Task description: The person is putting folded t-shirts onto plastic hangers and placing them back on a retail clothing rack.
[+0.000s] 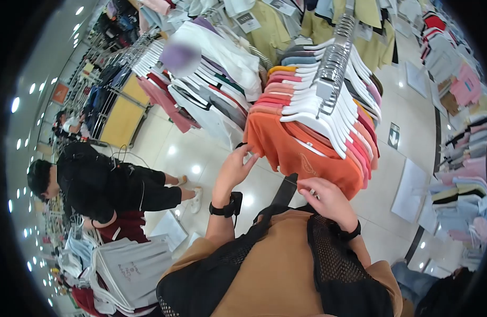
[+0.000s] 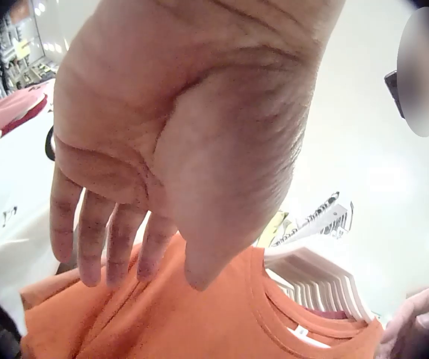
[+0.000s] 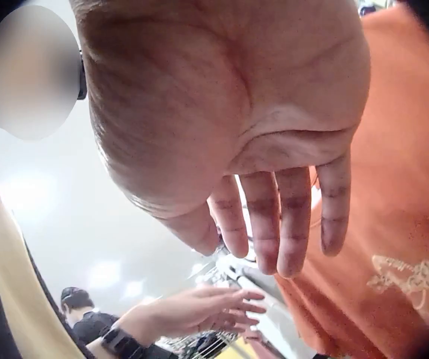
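An orange T-shirt (image 1: 286, 145) with a small printed design hangs on a white hanger (image 1: 307, 113), at the front of a row of shirts. My left hand (image 1: 234, 170) is at the shirt's edge on the left. In the left wrist view its fingers (image 2: 93, 239) are nearly straight, with the thumb apart from them, overlapping the orange cloth. Close to the shirt's lower front edge is my right hand (image 1: 328, 195). The right wrist view shows its fingers (image 3: 293, 224) extended and spread a little beside the orange fabric. Neither hand grips anything visible.
Behind the orange shirt, pink and red shirts (image 1: 278, 87) crowd a metal rail (image 1: 336, 61). Another person in black (image 1: 90, 177) stands at the left, by a rack with a grey shirt (image 1: 132, 269). Folded clothes (image 1: 460, 195) line the right side, beyond the tiled floor (image 1: 381, 211).
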{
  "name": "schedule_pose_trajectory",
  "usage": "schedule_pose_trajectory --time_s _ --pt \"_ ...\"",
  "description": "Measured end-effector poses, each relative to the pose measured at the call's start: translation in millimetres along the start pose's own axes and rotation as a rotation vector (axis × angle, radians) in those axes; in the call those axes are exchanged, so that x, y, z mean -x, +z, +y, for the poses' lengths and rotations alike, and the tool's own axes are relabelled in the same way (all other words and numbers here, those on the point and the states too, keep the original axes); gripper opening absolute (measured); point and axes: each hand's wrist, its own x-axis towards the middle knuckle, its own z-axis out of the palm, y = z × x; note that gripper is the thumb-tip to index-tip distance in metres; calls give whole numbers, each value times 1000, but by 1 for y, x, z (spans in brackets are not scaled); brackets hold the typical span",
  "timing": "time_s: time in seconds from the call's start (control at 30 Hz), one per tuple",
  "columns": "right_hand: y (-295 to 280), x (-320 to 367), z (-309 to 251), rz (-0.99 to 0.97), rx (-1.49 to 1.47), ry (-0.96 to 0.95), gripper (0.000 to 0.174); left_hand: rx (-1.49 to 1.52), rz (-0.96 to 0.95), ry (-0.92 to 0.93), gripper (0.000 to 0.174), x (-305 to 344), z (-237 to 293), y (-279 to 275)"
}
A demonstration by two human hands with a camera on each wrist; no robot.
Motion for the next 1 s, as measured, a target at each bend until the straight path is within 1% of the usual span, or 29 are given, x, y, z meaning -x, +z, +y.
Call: schedule_pose_trajectory --time_s 0.03,0.07,0.13,0.17,0.23,0.27,0.3,0.33,0.37,0.4,0.47,0.5,0.57,0.6,0.63,0.67,0.73,0.77,0.83,0.87,0.93,0.97,1.0 --pt "2 -8 4 -88 34 -48 23 0 43 -3 47 -6 10 -8" --pt "5 -15 7 -130 50 -152 24 1 83 -5 43 -10 16 -13" --pt "9 -28 -2 -285 71 -118 27 -17 115 -7 42 -15 18 -19" --pt "14 -36 -3 -287 60 -126 27 29 114 -3 43 -16 15 -20" --pt "25 -56 -5 -306 60 -309 36 71 118 0 45 -16 11 -26" --pt "30 -68 -9 -306 56 -315 36 65 75 -31 45 -14 8 -29" --pt "35 -80 -15 -259 59 -347 41 60 31 -61 45 -14 3 -34" --pt "41 -94 -25 -211 60 -375 48 56 31 -61 45 -16 -5 -39" --pt "43 -111 -39 -189 52 -367 51 45 -24 -109 44 -17 -14 -45" --pt "53 -128 -41 -155 62 -374 54 35 -78 -155 43 -17 -24 -52" --pt "72 -167 -54 -44 3 -405 60 21 -78 -146 43 -19 -36 -72" --pt "81 -190 -60 -47 11 -412 60 10 -73 -142 43 -19 -43 -83" --pt "100 -238 -72 165 16 -492 66 58 -57 -126 43 -19 -59 -103" --pt "116 -269 -78 203 12 -484 70 100 -54 -108 43 -21 -73 -118" --pt "121 -315 -79 316 92 -520 73 107 -52 -103 43 -22 -84 -128" --pt "122 -319 -75 309 114 -537 77 110 -50 -96 44 -21 -86 -128" --pt "126 -368 -64 425 257 -560 88 119 -51 -81 44 -22 -98 -140" --pt "124 -388 -64 424 264 -557 88 136 -49 -77 44 -21 -104 -146" --pt "119 -417 -65 446 380 -375 94 158 -50 -66 44 -23 -116 -155" --pt "117 -426 -65 445 389 -374 94 206 -39 -43 44 -24 -122 -157" --pt "114 -440 -62 378 600 -165 93 261 -26 -20 45 -28 -128 -162" --pt "113 -448 -54 356 753 -152 74 307 -32 -3 43 -30 -129 -165" --pt "109 -456 -48 355 757 -150 74 351 -39 15 41 -33 -128 -169"
